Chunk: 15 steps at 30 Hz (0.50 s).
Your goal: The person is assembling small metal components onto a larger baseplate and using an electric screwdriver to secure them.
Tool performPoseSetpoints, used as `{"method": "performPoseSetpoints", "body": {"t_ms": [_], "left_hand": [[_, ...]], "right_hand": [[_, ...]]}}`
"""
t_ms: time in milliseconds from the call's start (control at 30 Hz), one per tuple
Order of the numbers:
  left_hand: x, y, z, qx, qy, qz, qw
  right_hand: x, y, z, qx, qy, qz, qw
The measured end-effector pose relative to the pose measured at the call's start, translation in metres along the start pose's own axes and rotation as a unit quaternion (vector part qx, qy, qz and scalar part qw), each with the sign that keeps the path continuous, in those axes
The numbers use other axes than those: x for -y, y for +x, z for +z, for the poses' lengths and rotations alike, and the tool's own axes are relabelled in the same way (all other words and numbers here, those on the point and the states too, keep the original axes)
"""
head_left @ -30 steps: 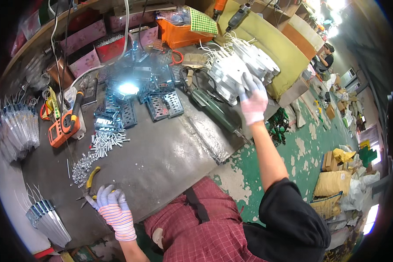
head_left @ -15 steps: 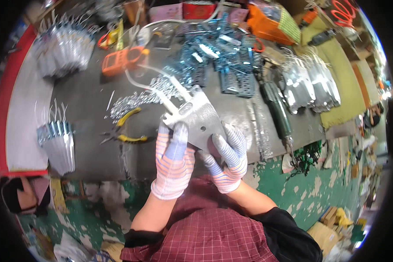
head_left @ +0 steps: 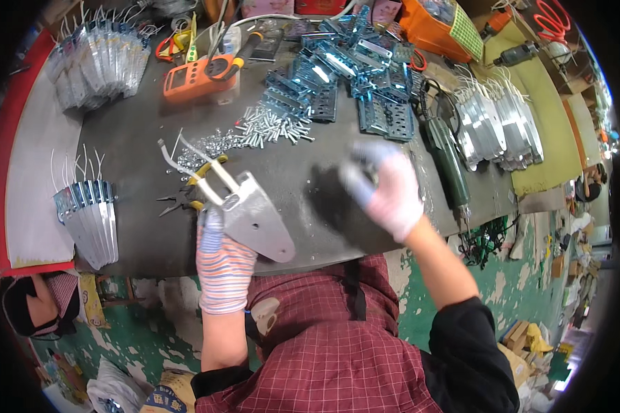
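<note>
grey metal plate (head_left: 258,224) with white wires (head_left: 189,162) sits in the left hand (head_left: 222,258), grip pinching its near-left edge, held over the near edge of the table (head_left: 138,138). right hand (head_left: 387,193) hovers blurred above the table to the right, fingers loosely spread, holding nothing. yellow pliers (head_left: 189,196) lie just left of the plate, screws (head_left: 272,127) farther off.

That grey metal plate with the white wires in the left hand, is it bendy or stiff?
The metal plate probably stays stiff: it juts past the left hand without sagging. Its white wires curve, so they likely flex. The smooth surface may be slippery.
</note>
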<state>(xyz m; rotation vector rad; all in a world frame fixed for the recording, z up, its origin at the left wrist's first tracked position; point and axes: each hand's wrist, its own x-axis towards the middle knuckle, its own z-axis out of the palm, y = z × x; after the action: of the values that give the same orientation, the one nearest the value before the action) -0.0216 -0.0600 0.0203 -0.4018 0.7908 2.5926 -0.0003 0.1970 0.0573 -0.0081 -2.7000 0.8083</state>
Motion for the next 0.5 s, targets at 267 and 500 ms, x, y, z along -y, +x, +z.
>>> {"method": "performPoseSetpoints", "body": {"t_ms": [267, 500], "left_hand": [[-0.013, 0.005, 0.012, -0.011, -0.04, -0.014, 0.999], [-0.026, 0.016, 0.007, -0.044, -0.073, -0.015, 0.996]], "right_hand": [[-0.043, 0.094, 0.03, -0.039, -0.307, 0.134, 0.941], [-0.049, -0.007, -0.022, -0.064, 0.044, -0.016, 0.997]]}}
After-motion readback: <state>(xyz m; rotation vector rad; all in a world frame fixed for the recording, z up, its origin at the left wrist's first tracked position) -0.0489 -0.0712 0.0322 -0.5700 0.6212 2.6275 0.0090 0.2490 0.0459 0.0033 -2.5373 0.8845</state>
